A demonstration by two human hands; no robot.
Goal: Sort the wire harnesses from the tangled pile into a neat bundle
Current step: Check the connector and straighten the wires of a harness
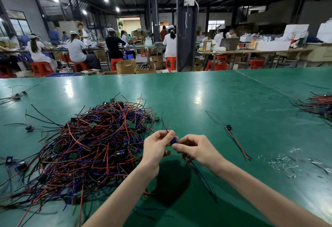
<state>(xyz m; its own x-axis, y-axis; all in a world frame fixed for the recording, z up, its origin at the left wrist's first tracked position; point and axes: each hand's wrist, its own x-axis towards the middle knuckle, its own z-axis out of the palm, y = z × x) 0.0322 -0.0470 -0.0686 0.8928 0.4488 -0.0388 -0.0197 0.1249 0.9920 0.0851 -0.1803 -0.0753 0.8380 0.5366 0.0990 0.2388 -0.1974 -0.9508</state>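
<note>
A large tangled pile of red, black and purple wire harnesses [89,146] with small green boards and blue parts covers the left of the green table [206,101]. Just right of the pile, my left hand [158,146] and my right hand [195,147] together pinch one harness [173,140] by its small blue part. Short red and black wire ends stick up above my left fingers. Its dark wires trail down below my right hand toward me. One separate harness [229,128] lies flat on the table to the right.
A second heap of wires [318,104] lies at the table's right edge. Loose harnesses [16,95] are scattered at the far left. Clear plastic scraps [285,164] lie at the right front. Beyond the table, people sit on red stools at benches, with cardboard boxes around.
</note>
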